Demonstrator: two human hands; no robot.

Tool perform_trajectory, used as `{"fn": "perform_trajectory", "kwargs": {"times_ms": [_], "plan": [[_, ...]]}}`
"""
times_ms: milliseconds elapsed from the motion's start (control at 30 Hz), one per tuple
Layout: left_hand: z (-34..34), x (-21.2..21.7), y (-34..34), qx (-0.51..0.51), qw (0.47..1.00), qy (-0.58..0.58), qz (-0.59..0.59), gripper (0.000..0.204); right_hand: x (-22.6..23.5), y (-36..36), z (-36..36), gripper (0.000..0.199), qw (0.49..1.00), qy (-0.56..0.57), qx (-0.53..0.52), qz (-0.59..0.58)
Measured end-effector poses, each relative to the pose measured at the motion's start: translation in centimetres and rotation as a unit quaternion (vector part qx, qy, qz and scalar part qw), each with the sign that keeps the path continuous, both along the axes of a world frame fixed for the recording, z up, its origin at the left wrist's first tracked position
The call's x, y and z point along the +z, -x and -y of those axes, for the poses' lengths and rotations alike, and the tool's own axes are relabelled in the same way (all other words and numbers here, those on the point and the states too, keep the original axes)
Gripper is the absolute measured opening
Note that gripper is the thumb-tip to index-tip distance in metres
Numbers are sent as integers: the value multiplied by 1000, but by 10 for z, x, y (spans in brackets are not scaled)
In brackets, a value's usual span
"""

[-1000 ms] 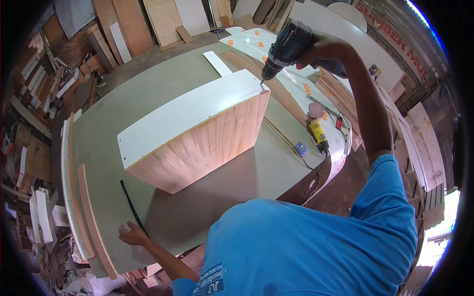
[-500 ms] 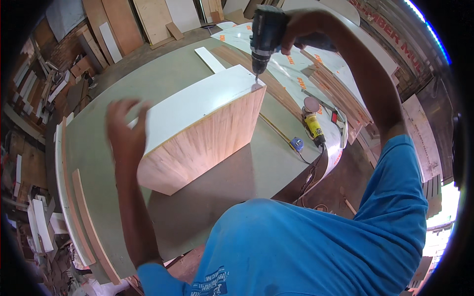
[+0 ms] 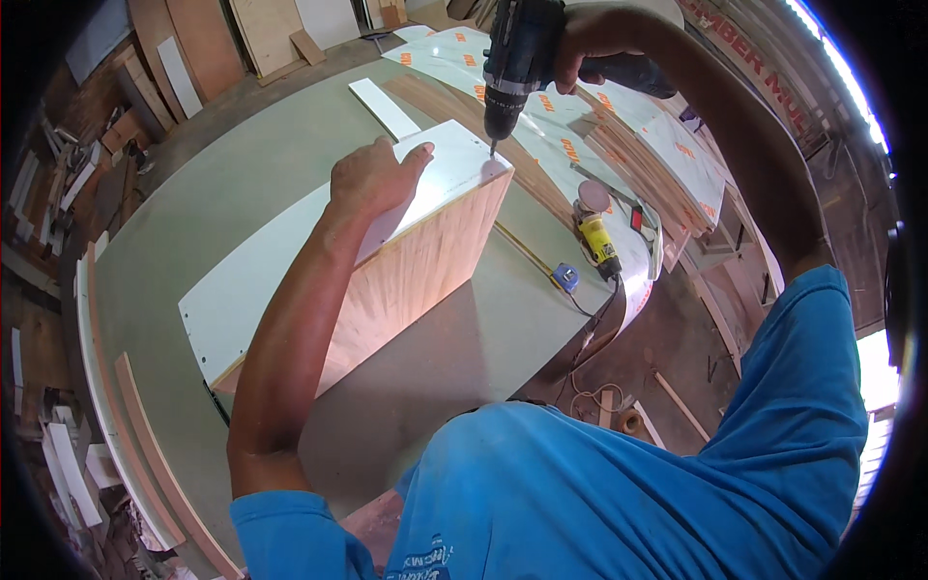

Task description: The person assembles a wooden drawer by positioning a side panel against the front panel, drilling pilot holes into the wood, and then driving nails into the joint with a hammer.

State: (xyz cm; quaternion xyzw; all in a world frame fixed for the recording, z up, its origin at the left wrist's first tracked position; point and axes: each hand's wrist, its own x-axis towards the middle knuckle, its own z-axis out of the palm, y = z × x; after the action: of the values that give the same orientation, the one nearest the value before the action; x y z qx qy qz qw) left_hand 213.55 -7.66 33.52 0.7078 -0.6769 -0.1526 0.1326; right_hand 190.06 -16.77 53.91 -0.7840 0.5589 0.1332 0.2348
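Observation:
A box-like wooden piece [image 3: 425,246] stands on the table, with a white top face and a striped wood-grain side. Small dark holes or screw heads dot the white face near its ends. My left hand [image 3: 380,179] presses on that face, thumb stretched along it and fingers curled toward the far edge; their tips are hidden. In my right hand [image 3: 585,48] is a dark cordless drill [image 3: 510,72], held upright by its grip. Its bit points down at the right-hand end of the white face, touching or nearly touching it.
A yellow angle grinder [image 3: 597,242] with a cord and a blue tape measure [image 3: 565,278], blade drawn out, lie to the right. Wooden strips [image 3: 628,174] and a white strip [image 3: 385,109] lie farther back. Long strips [image 3: 159,454] line the table's left edge.
My left hand has swung from the left, near end of the box onto the middle of its white face. The drill stays at the right end, held in my right hand.

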Motion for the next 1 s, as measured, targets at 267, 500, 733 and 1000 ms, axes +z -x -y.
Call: {"fn": "perform_trajectory", "kwargs": {"times_ms": [267,500,733,1000], "plan": [[0,-1,-2,10,1000,10,-8,70,5,-6,-5,26,999,-3,43,-12],[15,0,22,-117,980,154,-42,44,4,-2,5,26,994,-39,96,26],[58,-5,39,-233,938,89,-239,28,13,-4,6,20,998,-13,63,-23],[74,-21,46,-292,864,13,-410,21,22,-8,0,20,997,-13,54,-58]]}}
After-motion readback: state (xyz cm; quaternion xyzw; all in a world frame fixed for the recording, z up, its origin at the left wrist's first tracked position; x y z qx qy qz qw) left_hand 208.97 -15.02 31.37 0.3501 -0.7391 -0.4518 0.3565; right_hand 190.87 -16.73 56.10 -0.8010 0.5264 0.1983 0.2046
